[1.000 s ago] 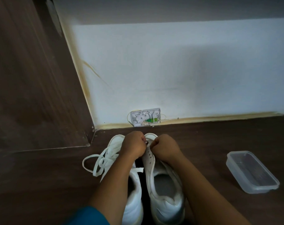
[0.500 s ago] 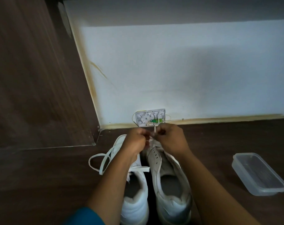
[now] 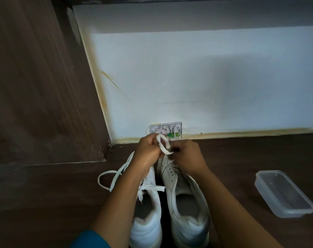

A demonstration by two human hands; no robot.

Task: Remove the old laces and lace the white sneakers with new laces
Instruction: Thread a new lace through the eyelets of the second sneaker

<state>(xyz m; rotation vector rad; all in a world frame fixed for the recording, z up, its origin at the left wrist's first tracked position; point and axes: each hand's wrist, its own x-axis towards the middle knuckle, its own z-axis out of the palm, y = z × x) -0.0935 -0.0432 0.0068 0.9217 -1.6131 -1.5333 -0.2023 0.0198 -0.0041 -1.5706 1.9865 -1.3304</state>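
Two white sneakers stand side by side on the floor (image 3: 44, 203), toes towards its wall edge. The right sneaker (image 3: 186, 212) shows bare eyelets along its opening, and both hands work at its toe end: the left hand (image 3: 148, 149) and the right hand (image 3: 186, 156) each pinch one looped lace (image 3: 163, 145). Whether it is old or new I cannot tell. The left sneaker (image 3: 148, 221) looks unstarted, its loose lace (image 3: 107, 176) trailing left. So roughly a quarter seems done. Count: two sneakers, two laces, one plastic box (image 3: 284, 192) near the floor's right edge.
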